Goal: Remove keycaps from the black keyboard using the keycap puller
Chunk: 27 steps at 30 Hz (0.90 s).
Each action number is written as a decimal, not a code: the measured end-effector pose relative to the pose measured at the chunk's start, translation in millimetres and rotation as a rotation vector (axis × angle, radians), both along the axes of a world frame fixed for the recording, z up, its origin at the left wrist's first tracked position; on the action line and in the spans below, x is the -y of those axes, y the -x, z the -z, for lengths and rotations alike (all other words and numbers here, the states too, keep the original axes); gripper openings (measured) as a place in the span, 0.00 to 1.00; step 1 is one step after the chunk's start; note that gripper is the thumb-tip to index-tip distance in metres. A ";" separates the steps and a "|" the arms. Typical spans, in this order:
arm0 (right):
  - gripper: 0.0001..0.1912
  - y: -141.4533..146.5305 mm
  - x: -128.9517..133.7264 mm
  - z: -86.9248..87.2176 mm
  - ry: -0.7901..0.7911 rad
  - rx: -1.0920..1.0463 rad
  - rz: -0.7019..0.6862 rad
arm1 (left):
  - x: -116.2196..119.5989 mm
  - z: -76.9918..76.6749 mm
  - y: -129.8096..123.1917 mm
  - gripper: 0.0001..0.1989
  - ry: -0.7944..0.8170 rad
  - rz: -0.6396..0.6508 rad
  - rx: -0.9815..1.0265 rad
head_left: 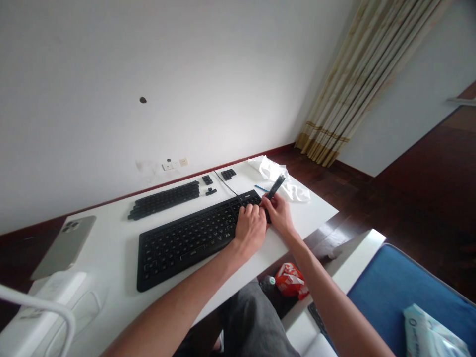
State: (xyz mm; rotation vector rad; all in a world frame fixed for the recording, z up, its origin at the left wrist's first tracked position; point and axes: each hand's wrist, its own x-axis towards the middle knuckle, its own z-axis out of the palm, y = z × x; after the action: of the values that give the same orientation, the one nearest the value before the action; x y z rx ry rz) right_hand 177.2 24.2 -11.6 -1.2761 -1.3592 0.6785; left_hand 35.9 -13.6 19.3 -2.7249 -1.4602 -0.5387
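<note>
Near the front edge of the tabletop (pixel 116 243) lies one keyboard (pixel 186 238). At its right end, fingers of the right hand (pixel 278 210) pinch one brush (pixel 275 186); whether the left hand's (pixel 251 228) curled fingers grip is unclear. Toward the back edge lie four keycap groups (pixel 165 199).

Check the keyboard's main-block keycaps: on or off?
Off: the keycaps lie grouped behind the keyboard, whose main block shows bare sockets.
</note>
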 end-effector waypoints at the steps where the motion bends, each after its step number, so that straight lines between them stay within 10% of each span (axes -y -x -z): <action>1: 0.18 -0.5 0.2 -0.1 -0.004 0.001 -0.015 | 4.4 -2.5 -2.2 0.11 -0.011 0.026 -0.030; 14: 0.15 -5.1 6.4 -6.0 -0.062 0.168 -0.134 | 23.7 -8.7 -12.5 0.17 0.129 -0.007 -0.189; 27: 0.18 -26.8 0.7 1.6 0.069 -0.121 -0.205 | 20.3 1.1 -8.9 0.24 0.041 -0.008 -0.176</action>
State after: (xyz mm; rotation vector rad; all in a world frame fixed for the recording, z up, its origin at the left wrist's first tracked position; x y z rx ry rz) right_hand 204.0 23.5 -13.2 -1.1389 -1.3884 0.9364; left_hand 44.8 -33.9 18.2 -2.7142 -1.4536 -0.2636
